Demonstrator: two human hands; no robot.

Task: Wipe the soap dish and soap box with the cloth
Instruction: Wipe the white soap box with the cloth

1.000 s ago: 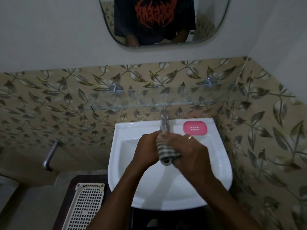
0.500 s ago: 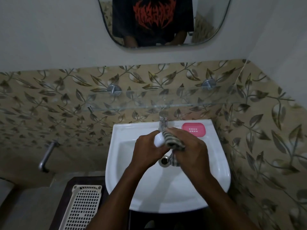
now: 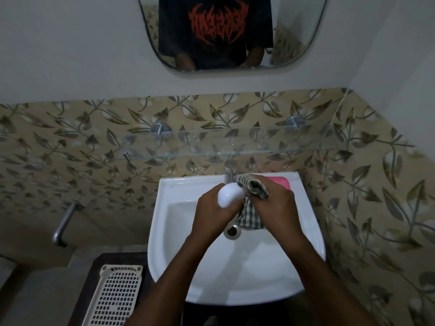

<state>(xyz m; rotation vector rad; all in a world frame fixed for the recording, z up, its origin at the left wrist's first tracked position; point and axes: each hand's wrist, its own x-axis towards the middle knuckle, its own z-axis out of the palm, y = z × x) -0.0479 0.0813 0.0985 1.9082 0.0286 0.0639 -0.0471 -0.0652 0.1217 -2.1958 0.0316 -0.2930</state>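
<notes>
Over the white basin (image 3: 179,255), my left hand (image 3: 211,215) grips a smooth white rounded soap box (image 3: 229,195). My right hand (image 3: 274,208) holds a green checked cloth (image 3: 253,188) bunched against the box's right side, and the cloth's loose end hangs down toward the drain (image 3: 231,230). A pink soap dish (image 3: 280,182) lies on the basin's back right ledge, partly hidden behind my right hand.
A steel tap (image 3: 230,171) rises at the basin's back, under a glass shelf (image 3: 211,152) on two brackets. A cream perforated tray (image 3: 115,295) lies on a dark surface left of the basin. A metal pipe (image 3: 64,222) juts from the left wall. A mirror (image 3: 235,31) hangs above.
Both hands have risen toward the tap. The white box, hidden before, now shows in my left hand, and the cloth has moved round to its right side.
</notes>
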